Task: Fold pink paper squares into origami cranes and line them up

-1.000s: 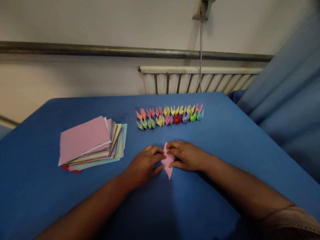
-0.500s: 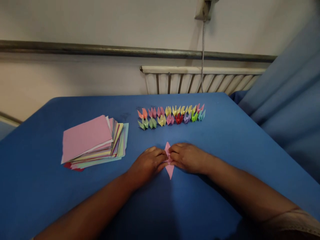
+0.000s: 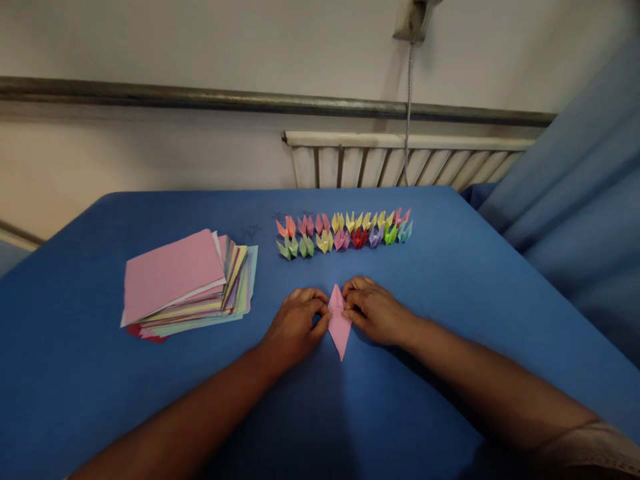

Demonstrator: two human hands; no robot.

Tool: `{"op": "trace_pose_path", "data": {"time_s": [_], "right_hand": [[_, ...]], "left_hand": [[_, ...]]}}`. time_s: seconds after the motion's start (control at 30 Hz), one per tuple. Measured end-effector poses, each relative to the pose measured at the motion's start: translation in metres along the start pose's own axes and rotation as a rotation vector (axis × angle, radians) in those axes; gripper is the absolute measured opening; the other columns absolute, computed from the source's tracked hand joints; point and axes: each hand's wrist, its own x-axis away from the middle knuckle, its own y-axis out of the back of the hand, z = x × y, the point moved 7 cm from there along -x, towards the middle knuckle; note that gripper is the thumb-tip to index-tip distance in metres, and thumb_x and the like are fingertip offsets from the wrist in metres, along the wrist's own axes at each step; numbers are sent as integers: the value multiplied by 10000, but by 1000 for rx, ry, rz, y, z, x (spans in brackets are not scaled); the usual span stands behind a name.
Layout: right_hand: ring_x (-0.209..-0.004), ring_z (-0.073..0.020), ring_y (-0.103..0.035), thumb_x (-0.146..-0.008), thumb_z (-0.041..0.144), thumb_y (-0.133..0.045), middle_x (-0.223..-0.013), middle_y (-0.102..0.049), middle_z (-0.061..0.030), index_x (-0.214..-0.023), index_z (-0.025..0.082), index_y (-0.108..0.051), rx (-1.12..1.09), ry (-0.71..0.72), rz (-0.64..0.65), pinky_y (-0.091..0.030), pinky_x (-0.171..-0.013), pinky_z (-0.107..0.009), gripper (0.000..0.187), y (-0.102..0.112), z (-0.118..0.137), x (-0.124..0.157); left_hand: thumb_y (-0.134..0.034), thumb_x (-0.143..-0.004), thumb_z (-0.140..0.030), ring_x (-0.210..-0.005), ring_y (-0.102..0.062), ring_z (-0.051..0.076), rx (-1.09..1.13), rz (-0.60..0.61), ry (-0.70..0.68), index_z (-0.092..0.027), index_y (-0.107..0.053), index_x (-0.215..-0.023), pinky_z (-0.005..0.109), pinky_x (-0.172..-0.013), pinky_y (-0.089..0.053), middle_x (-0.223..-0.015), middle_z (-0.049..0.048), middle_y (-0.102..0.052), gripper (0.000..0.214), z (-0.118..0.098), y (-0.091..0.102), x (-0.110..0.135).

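Head view shows me a pink folded paper point(image 3: 340, 331), a slim diamond lying on the blue table point(image 3: 450, 280), one point aimed away from me and the other toward me; I take it as my landmark. Just left of it I have the left hand point(image 3: 299, 322), fingers curled and bunched, with thumb and index tips set a little apart at the paper's left edge; I cannot tell whether they pinch it. On its right side is the right hand point(image 3: 380, 309), fingers bent close together, tips and thumb meeting the upper right edge, though whether they grip a layer or only press is hidden from me. Beyond the folded paper I count two rows of small folded figures, the back row point(image 3: 354, 221) in orange, pinks and yellows, the front row point(image 3: 359, 238) running from pale greens through yellow, pink, red and purple to bright green and light blue. Well to the paper's left I see an uneven stack of colored sheets point(image 3: 170, 277), pink on top, with a red sheet point(image 3: 134, 330) jutting out underneath. Farther beyond it are a metal rail point(image 3: 200, 97) and a white barred panel point(image 3: 350, 140); off to its right hangs a blue curtain point(image 3: 575, 187).
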Motion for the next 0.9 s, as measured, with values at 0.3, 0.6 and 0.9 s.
{"op": "trace_pose_path", "data": {"time_s": [0.3,0.6,0.9], "right_hand": [[-971,-190,-504,-829,221,-647,-981,-563,-40,-754,187,-559,54,-99,-1,-384,-834,-355,120,-1,-6,0],[-1314,-324,-315,-670,497,-766,-1379,-384,-150,-1100,204,-523,78,-214,-25,-306,-1003,-512,575,2,-38,-3],[-1322,-309,-317,-649,510,-771,-1401,-376,-133,-1105,213,-522,50,-220,-29,-283,-1031,-505,599,2,-42,-5]], "left_hand": [[-586,-802,-199,-933,-557,214,-87,-24,52,-184,-624,-822,388,-852,-432,-987,49,-631,45,7,1,1],[-475,-889,-141,-1174,-501,233,-225,104,-272,-268,-643,-1147,427,-964,-374,-1219,10,-649,333,-13,-6,11],[-469,-881,-180,-1023,-582,242,-361,202,-262,-209,-666,-1097,418,-870,-418,-1189,25,-670,293,-20,-2,17]]}}
